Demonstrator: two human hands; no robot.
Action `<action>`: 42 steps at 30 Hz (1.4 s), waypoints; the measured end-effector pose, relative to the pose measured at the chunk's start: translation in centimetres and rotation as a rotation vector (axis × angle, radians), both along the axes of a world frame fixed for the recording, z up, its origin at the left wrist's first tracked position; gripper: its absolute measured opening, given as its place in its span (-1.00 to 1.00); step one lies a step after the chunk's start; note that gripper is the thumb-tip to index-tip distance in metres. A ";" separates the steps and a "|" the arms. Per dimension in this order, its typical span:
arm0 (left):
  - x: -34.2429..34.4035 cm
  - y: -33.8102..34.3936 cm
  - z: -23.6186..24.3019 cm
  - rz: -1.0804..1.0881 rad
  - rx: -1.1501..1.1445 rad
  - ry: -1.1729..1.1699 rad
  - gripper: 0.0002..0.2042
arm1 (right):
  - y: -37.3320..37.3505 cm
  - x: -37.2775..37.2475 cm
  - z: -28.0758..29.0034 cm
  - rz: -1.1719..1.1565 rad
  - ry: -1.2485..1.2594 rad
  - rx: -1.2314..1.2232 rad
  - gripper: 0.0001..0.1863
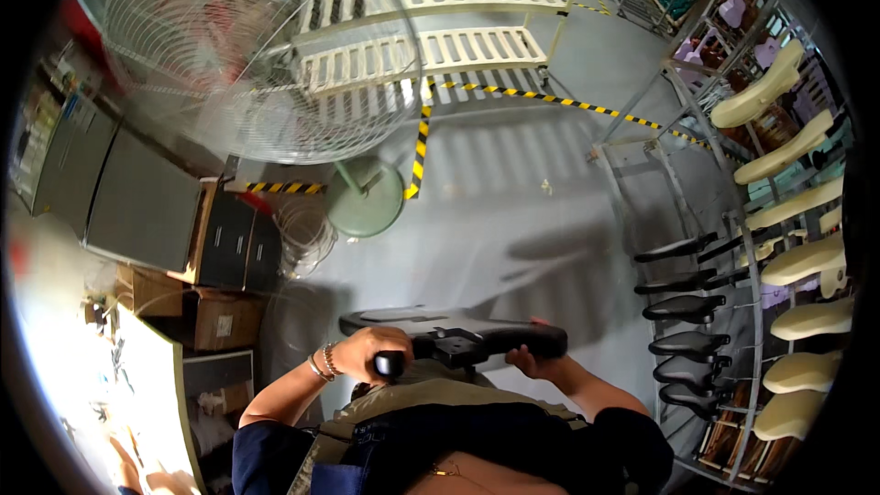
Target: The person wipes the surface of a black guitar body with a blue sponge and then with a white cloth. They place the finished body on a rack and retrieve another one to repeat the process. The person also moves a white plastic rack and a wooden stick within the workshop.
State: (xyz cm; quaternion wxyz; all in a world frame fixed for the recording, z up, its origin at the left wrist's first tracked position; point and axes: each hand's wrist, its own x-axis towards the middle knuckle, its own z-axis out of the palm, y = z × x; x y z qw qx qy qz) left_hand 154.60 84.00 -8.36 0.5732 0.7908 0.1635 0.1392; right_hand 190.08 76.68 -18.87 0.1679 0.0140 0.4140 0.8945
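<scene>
In front of my waist is a black guitar body [522, 340], seen nearly edge-on with a dark recess near its middle. My right hand [533, 362] is closed on its right end, the thumb above and fingers below. At the left part of the body, my left hand [374, 350] is wrapped round a black cylindrical thing [389, 364] with a shiny round end. Its kind I cannot make out. Whether my left hand also touches the guitar body is hidden from this angle.
A large caged fan [266, 55] on a round green base [365, 197] stands ahead left. Slatted cream shelves [458, 50] are beyond yellow-black floor tape [550, 101]. At right, a metal rack [752, 330] holds black bodies [687, 344] and cream ones [807, 261]. Dark cabinets [142, 202] are at left.
</scene>
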 end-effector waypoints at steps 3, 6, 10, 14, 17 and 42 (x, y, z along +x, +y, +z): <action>4.9 4.9 -0.6 -0.036 0.175 -0.071 -0.65 | 3.0 4.5 4.1 -0.077 -0.132 -0.052 -0.31; 9.6 10.7 -3.5 -0.008 0.203 -0.170 -0.67 | 9.1 9.1 7.0 -0.123 -0.190 -0.174 -0.20; 14.4 18.8 -5.8 0.134 0.259 -0.153 -0.70 | 17.8 13.1 9.9 -0.186 -0.447 0.010 -0.18; 18.9 24.5 -7.9 0.445 0.188 -0.016 -0.58 | 26.6 16.3 9.9 -0.126 -0.819 0.203 -0.28; 23.0 27.8 -14.1 0.788 -0.168 -0.042 -0.38 | 34.5 18.8 10.6 -0.012 -1.041 0.561 -0.32; 13.5 86.5 -14.8 1.537 -0.690 -0.655 -0.68 | 103.6 3.8 8.8 0.239 -0.876 1.372 -0.40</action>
